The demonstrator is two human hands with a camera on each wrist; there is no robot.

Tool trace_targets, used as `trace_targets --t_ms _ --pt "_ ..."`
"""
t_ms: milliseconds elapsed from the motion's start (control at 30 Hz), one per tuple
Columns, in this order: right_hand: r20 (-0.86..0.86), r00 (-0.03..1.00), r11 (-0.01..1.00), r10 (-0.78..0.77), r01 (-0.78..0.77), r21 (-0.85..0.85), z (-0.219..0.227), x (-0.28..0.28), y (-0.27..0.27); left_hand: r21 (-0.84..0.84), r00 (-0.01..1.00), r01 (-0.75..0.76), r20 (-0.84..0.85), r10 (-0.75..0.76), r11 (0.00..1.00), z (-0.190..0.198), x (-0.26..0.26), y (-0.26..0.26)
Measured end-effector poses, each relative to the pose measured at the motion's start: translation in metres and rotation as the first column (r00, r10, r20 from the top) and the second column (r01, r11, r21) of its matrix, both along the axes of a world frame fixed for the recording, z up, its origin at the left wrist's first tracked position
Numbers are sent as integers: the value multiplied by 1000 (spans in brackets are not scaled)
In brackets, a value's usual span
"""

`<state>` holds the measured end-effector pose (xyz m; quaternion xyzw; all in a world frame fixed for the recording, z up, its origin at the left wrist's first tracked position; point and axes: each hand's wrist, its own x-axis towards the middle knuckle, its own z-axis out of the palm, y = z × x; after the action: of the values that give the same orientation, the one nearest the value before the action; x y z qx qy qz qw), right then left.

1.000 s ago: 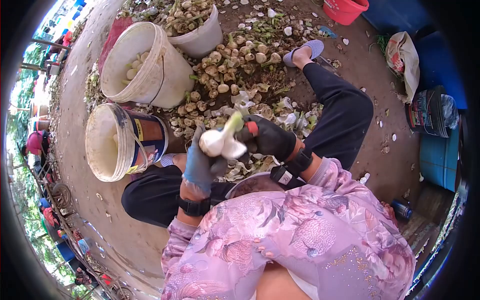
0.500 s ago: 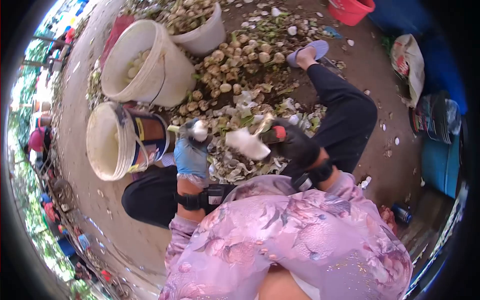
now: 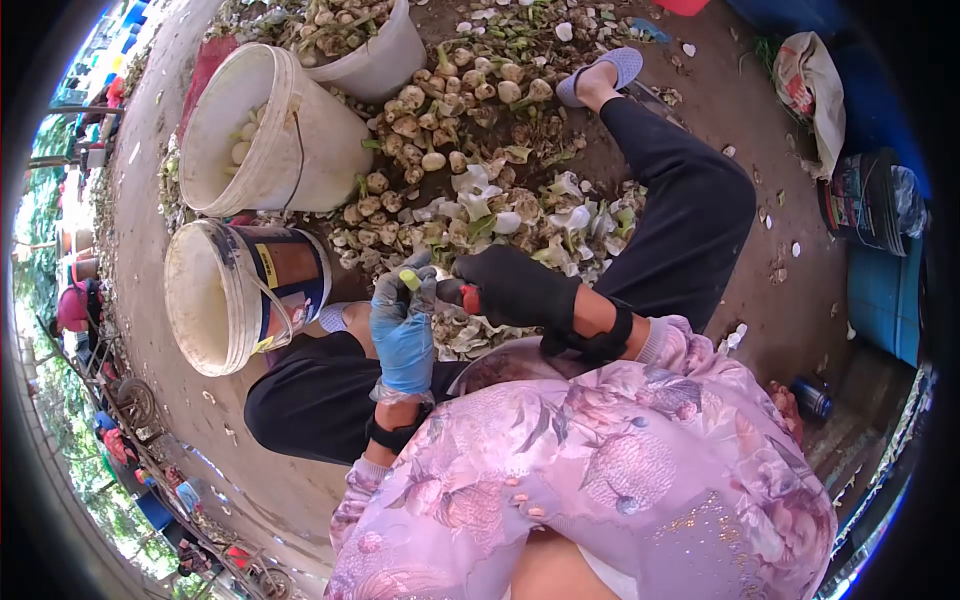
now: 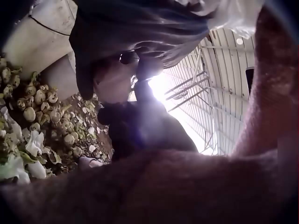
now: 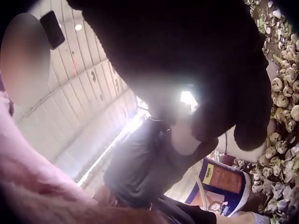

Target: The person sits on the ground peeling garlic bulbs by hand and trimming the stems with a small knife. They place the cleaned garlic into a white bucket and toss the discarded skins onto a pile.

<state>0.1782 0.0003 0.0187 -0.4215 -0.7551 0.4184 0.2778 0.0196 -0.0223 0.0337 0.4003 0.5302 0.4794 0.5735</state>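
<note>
In a bluish, dirt-stained glove, my left hand [image 3: 403, 335] grips a garlic bulb, and its cut green stem [image 3: 410, 280] sticks up between the fingers. The pale bulb [image 4: 114, 81] shows in the left wrist view, partly covered by fingers. My right hand [image 3: 520, 290], gloved in black, meets it from the right with curled fingers against the bulb [image 5: 184, 140]. A red band or piece [image 3: 470, 298] shows at the right fingers. Beneath both hands lies a heap of white and green garlic skins [image 3: 480, 335].
Two white buckets stand at left: a large one [image 3: 330, 150] with peeled bulbs inside, and a labelled one [image 3: 300, 285] nearer my knee. Another pale tub [image 3: 385, 60] is filled with bulbs. Unpeeled garlic [image 3: 420, 130] covers the ground ahead. A sack [image 3: 810, 100] lies at far right.
The hands parted, the right one pulling a white skin away from the bulb, then came together again. That skin is no longer seen in the right hand.
</note>
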Motion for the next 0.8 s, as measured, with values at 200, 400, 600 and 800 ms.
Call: trace_targets --t_ms 200,400,600,800 --pt "-41 999 990 -31 25 -136 -25 2 3 39 995 53 79 -56 998 2 -7 10" --pt "-180 979 993 -100 86 -81 -44 4 11 6 988 -107 110 106 994 0 -7 22" --pt "-95 993 984 -70 54 -167 -2 -16 18 91 994 -104 41 101 990 -13 -10 25" --pt "552 826 957 116 57 -285 -109 17 26 -165 909 -105 384 162 981 -32 -24 30"
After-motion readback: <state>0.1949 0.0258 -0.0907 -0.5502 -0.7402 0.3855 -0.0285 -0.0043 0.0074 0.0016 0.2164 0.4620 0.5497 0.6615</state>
